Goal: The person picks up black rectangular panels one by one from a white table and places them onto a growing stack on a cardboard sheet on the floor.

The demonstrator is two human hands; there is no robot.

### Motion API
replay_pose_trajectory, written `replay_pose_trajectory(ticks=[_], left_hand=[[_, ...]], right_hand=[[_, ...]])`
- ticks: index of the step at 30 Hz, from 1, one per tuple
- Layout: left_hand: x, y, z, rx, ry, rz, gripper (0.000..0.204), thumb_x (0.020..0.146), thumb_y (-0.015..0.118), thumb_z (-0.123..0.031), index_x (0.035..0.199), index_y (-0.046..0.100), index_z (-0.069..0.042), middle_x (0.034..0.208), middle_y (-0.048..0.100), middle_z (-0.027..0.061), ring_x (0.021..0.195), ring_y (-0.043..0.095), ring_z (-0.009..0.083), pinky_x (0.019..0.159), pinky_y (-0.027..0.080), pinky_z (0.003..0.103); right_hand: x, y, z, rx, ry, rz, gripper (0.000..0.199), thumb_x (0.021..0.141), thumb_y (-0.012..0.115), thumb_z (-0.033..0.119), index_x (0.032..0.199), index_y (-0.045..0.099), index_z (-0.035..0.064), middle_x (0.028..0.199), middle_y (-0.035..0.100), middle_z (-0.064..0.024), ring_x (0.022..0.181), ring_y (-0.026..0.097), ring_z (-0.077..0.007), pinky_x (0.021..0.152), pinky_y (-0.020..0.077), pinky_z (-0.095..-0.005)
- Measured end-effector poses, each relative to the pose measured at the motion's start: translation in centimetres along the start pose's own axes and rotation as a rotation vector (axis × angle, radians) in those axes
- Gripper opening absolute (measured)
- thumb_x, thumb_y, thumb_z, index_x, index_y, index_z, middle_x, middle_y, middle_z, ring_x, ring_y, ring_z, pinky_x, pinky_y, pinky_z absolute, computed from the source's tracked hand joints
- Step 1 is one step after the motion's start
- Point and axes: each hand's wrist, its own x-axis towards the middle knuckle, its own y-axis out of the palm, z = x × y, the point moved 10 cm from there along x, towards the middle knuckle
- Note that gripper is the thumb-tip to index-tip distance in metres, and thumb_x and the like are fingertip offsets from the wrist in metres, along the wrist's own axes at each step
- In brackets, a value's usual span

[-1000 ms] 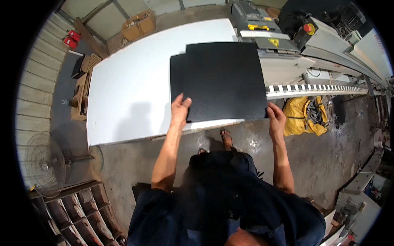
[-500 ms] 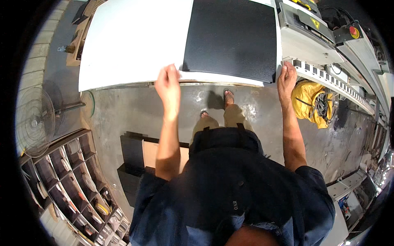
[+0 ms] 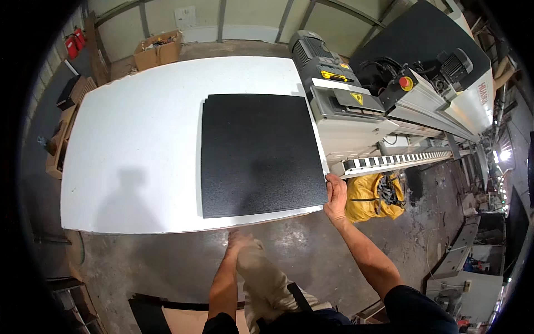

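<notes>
A black textured panel [image 3: 261, 156] lies flat on the right part of a large white board [image 3: 133, 145]. At its upper left corner a second dark edge peeks out, so more than one panel may be stacked. My right hand [image 3: 335, 196] is at the panel's right edge near the front corner, fingers curled together and thumb against the edge. My left hand [image 3: 238, 239] is low at the front edge of the white board, left of the panel's middle. Its fingers are blurred and partly hidden, so any grip there does not show.
Right of the board stands a machine [image 3: 350, 128] with a motor, a red stop button [image 3: 406, 83] and a roller rail [image 3: 397, 161]. A yellow sack [image 3: 367, 200] sits under the rail. Behind is a cardboard box [image 3: 158, 51]; dark and tan boards [image 3: 186, 317] lie behind me.
My view has tilted up, showing the whole white board and more of the machine. My left hand has dropped from above the front edge to below it. My right hand stays at the panel's right edge.
</notes>
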Motion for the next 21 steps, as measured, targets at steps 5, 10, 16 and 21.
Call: replay_pose_trajectory(ticks=[5,10,16,21], left_hand=[[-3.1,0.5,-5.1,-0.054,0.142,0.014,0.059,0.084,0.059,-0.052,0.111,0.066,0.000,0.115,0.064,0.0192,0.112,0.058,0.0354,0.099,0.044,0.040],[-6.0,-1.8,-8.2,0.096,0.310,-0.074,0.045,0.084,0.058,-0.044,0.090,0.072,-0.002,0.098,0.068,0.0215,0.097,0.064,0.0392,0.092,0.048,0.043],[-4.5,0.8,-7.3,0.181,0.227,0.144,0.039,0.089,0.050,-0.044,0.108,0.072,-0.018,0.113,0.067,0.0123,0.110,0.062,0.0302,0.097,0.044,0.045],[-3.6,2.4,-8.2,0.261,0.326,0.123,0.046,0.086,0.053,-0.042,0.102,0.071,-0.002,0.107,0.068,0.0189,0.104,0.064,0.0354,0.093,0.048,0.043]], right_hand=[[-1.7,-1.7,-1.7,-0.021,0.032,-0.022,0.026,0.089,0.053,0.001,0.115,0.058,0.0043,0.115,0.060,-0.0159,0.106,0.054,-0.0345,0.093,0.0435,-0.0419],[-1.4,-1.6,-1.6,-0.041,0.051,-0.017,0.025,0.089,0.054,0.000,0.114,0.058,0.0040,0.115,0.060,-0.0162,0.105,0.054,-0.0349,0.092,0.0434,-0.0428],[-1.0,-1.0,-1.2,-0.053,0.009,-0.006,0.026,0.089,0.054,0.000,0.114,0.057,0.0042,0.114,0.060,-0.0162,0.103,0.054,-0.0351,0.091,0.0436,-0.0428],[-1.0,-1.4,-1.2,-0.038,0.019,-0.036,0.027,0.088,0.055,-0.001,0.114,0.057,0.0050,0.113,0.060,-0.0157,0.101,0.055,-0.0351,0.090,0.0442,-0.0424]])
